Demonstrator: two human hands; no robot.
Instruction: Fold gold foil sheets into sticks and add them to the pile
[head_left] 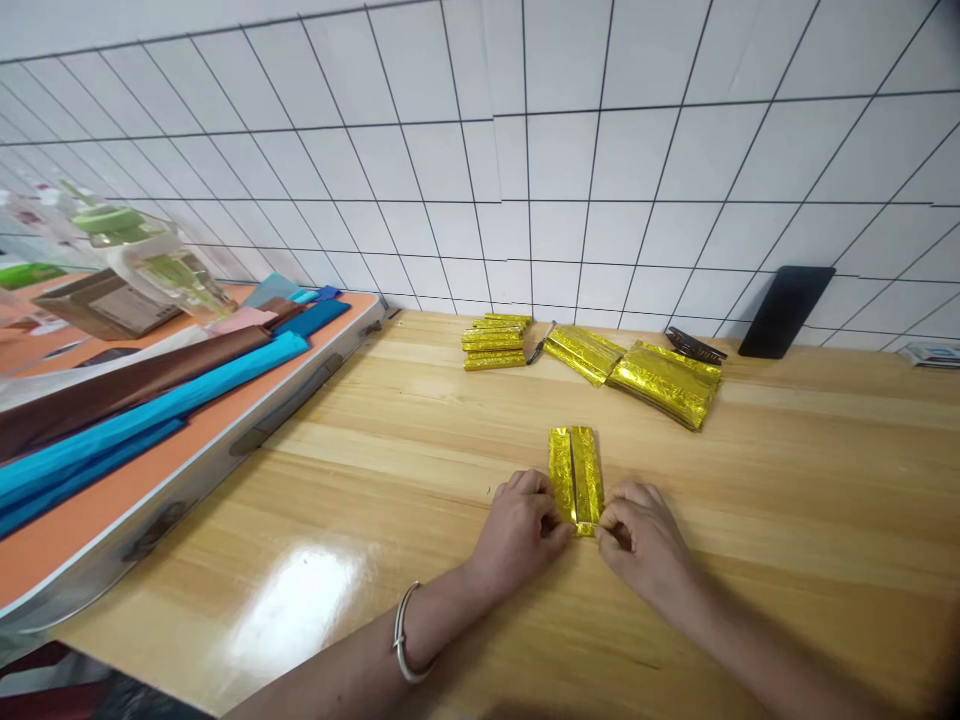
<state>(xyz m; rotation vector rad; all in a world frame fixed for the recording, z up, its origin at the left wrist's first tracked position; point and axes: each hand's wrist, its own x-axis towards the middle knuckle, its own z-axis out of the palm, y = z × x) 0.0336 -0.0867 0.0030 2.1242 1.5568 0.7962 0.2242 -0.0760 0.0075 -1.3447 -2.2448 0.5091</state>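
A sheet of shiny gold foil paper (586, 465) lies on the wooden table, its two long sides folded in so that they nearly meet along a middle slit. Its near end is turned up in a narrow fold. My left hand (527, 520) pinches the near left corner with curled fingers. At the near right corner, my right hand (637, 535) pinches the paper between thumb and fingers. Farther back are a stack of narrow folded gold strips (495, 342) and two piles of flat gold paper, one on the left (583, 353) and a thicker one (666, 382) on the right.
Against the tiled wall leans a black phone (786, 312), with a dark stapler-like object (696, 346) beside it. A pen (538, 345) lies between the gold piles. To the left, a raised orange surface (217, 425) holds coloured paper rolls (165, 400), a box (112, 303) and a bottle (154, 250).
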